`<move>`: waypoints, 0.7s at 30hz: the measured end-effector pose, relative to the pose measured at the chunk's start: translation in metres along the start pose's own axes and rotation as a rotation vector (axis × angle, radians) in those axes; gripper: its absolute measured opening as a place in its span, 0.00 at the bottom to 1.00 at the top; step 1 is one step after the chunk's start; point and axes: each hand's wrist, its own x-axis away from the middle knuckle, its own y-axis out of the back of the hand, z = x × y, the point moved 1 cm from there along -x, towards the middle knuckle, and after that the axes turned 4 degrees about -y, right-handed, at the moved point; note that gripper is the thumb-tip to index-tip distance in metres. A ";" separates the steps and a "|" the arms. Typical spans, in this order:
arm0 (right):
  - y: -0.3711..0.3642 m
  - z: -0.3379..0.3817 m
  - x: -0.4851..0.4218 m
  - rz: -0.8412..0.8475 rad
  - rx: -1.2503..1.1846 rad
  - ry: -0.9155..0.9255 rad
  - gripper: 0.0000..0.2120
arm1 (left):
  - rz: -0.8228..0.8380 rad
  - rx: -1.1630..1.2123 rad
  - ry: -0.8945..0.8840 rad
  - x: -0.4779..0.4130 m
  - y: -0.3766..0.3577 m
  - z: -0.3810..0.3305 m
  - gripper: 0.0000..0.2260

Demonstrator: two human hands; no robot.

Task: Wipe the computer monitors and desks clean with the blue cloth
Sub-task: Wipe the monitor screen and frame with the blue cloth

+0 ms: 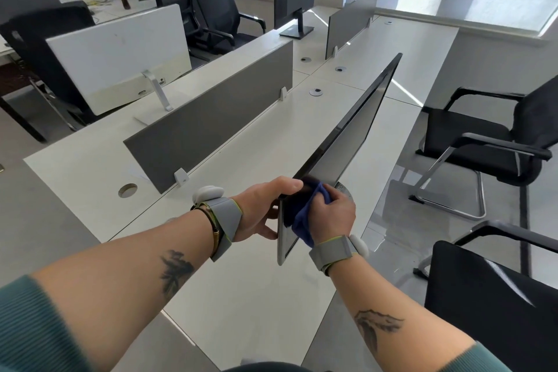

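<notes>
Desk surface, pale and long, runs near to far beside a grey divider. On its right stands the dark monitor, edge-on. The left hand grips its near edge; the right hand clutches the blue cloth against the screen.

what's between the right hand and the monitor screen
The blue cloth, bunched under the right hand and pressed against the monitor at its near corner, as the head view shows.

Blue cloth bunched against dark monitor (seen edge-on) on white desk.
</notes>
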 end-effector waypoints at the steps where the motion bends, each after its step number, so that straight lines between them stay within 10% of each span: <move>1: 0.002 0.006 0.002 -0.020 -0.041 0.065 0.13 | 0.000 0.001 -0.002 0.000 0.001 -0.001 0.37; 21: 0.005 0.000 0.016 0.013 -0.017 0.109 0.09 | 0.016 -0.006 0.018 0.000 0.000 0.001 0.37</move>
